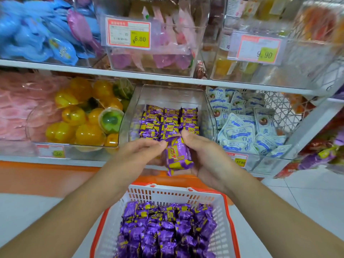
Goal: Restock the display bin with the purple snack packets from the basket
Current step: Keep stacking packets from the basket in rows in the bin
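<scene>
A small stack of purple and yellow snack packets (pixel 177 155) is held upright between my two hands, just in front of the clear display bin (pixel 167 94). My left hand (pixel 137 153) pinches the stack's top left edge. My right hand (pixel 202 155) grips it from the right, fingers curled round it. Inside the bin, rows of the same purple packets (pixel 169 121) lie flat at the back. Below my arms stands a white basket with an orange rim (pixel 167 194), holding several more purple packets (pixel 167 229).
Left of the display bin is a bin of yellow jelly cups (pixel 83 116); on its right a bin of white and blue sachets (pixel 249 123). An upper shelf (pixel 167 79) with priced clear bins overhangs. White floor tiles lie at the right.
</scene>
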`<state>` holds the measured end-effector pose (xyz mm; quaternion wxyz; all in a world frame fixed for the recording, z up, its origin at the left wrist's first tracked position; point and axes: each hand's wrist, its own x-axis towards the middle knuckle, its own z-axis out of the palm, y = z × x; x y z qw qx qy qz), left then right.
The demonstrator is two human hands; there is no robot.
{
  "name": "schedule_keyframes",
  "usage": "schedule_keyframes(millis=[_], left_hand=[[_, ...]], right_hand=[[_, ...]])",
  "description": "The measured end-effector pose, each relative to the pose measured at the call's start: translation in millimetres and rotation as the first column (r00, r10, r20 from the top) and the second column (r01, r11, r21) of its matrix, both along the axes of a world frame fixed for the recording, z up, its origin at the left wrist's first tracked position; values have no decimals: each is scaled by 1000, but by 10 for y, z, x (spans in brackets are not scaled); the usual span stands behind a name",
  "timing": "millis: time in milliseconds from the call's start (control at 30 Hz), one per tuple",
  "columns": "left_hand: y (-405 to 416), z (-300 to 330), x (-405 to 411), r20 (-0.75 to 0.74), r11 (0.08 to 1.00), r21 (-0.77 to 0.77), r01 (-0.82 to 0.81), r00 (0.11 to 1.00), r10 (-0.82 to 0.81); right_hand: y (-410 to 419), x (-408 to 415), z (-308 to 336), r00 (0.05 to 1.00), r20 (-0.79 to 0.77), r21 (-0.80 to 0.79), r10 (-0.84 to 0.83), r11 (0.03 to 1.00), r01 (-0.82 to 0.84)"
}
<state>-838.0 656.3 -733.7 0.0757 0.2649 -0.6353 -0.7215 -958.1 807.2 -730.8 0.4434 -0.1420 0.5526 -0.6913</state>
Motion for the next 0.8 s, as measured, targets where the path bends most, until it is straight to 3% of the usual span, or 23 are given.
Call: schedule_keyframes(millis=[133, 233, 300, 433, 600, 700, 800], left_hand=[[15, 10, -2, 32, 978, 201, 62, 997, -70], [-9, 5, 4, -15, 953, 297, 59, 998, -57], [-34, -27, 3, -23, 958, 286, 4, 1000, 3], [-110, -62, -1, -15, 989, 120, -90, 996, 92], [-258, -7, 12, -15, 967, -188, -169, 985, 169], [-286, -15, 7, -21, 962, -222, -161, 987, 160], [-327, -31, -28, -45, 957, -239, -166, 986, 160]], right_hand=[[-25, -40, -40, 997, 67, -209, -26, 977, 39], [-26, -48, -60, 999, 1, -234, -44, 971, 43], [-32, -60, -86, 992, -99, -193, -77, 980, 57], [-16, -61, -93, 934, -349, -60, -75, 997, 57], [7, -5, -58, 699, -708, 158, 102, 987, 16], [-47, 35, -89, 484, -860, 237, 164, 967, 94], [-142, 13, -111, 370, -917, 210, 147, 968, 136]])
